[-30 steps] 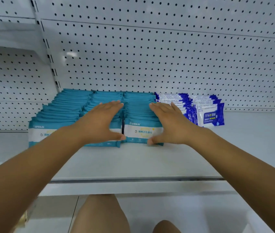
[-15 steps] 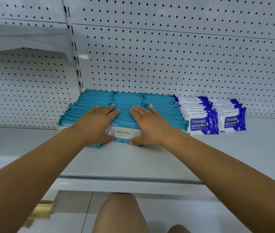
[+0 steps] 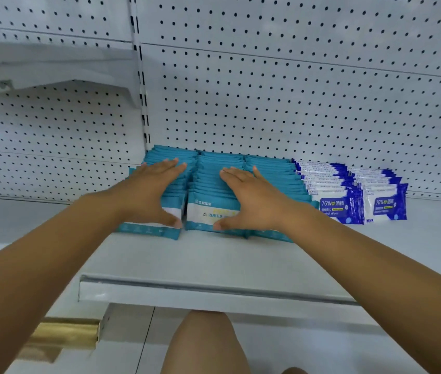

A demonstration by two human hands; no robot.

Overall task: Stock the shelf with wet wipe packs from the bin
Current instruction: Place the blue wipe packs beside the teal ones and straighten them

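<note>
Three rows of teal wet wipe packs stand upright on the white shelf, reaching back to the pegboard wall. My left hand lies flat with straight fingers on the left row, its thumb against the front pack. My right hand lies flat over the middle and right rows, thumb at the base of the front middle pack. Two rows of blue-and-white 75% alcohol wipe packs stand to the right of the teal ones. The bin is not in view.
A white pegboard wall backs the shelf, with an upright slotted post left of the packs. A higher shelf bracket juts out at upper left. My knee shows below the shelf edge, beside a gold-coloured strip.
The view has shifted left, so the packs sit further right in frame. My hands moved from the middle and right rows onto the left and middle rows, then spread apart, staying flat on the packs.
</note>
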